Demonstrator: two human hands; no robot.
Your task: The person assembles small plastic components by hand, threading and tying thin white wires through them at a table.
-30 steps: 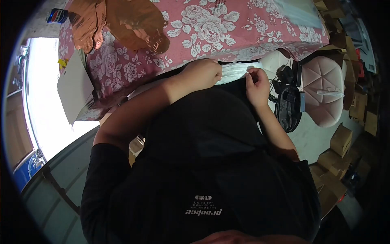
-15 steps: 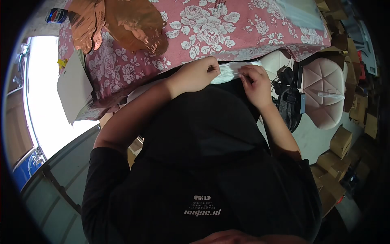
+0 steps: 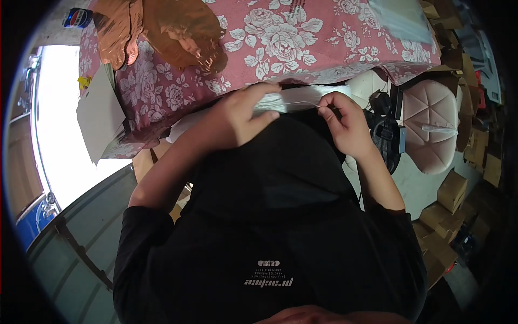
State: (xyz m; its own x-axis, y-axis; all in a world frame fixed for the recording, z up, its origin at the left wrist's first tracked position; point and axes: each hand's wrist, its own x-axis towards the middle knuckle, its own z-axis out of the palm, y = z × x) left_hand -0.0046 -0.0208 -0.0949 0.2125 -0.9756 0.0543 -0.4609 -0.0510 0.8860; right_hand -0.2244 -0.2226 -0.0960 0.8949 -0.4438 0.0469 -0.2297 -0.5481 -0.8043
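A bundle of white strands (image 3: 302,97) lies across my lap, just below the table's edge. Over its left part rests my left hand (image 3: 245,113), thumb and fingers stretched apart on either side of the strands. My right hand (image 3: 345,119) is closed in a pinch near the bundle's right part. Between its thumb and forefinger is a single thin white thread (image 3: 302,102), which runs left in a slight arc above the bundle toward my left hand.
A table with a pink floral cloth (image 3: 280,43) stands ahead, bearing crumpled copper-coloured sheets (image 3: 178,32) and clear plastic (image 3: 402,21). A cushioned seat (image 3: 430,127) and black straps (image 3: 383,132) are at right, beyond them cardboard boxes (image 3: 452,183). Pale sheets (image 3: 100,116) hang at left.
My left hand has opened from a closed curl and moved slightly left and down. My right hand has shifted a little down, drawing a single thread clear of the bundle.
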